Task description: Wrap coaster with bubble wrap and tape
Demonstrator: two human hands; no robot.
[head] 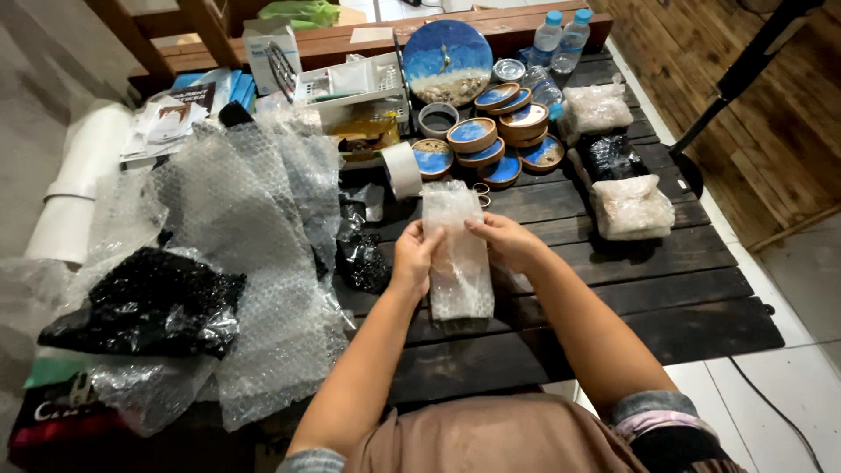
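Observation:
Both my hands hold a long parcel wrapped in clear bubble wrap (456, 263) over the dark wooden table (666, 298). My left hand (413, 256) grips its left edge near the top. My right hand (505, 239) presses on its right edge, fingers on the wrap. What is inside the wrap is hidden. Just beyond the parcel lie several round wooden coasters with blue tops (491, 140) and a roll of white tape (402, 169).
Loose sheets of bubble wrap (254, 254) and black wrap (149, 302) cover the table's left side. Wrapped bundles (631, 207) sit at right. A big round blue plate (448, 61), a white tray (359, 83) and two water bottles (561, 39) stand at the back.

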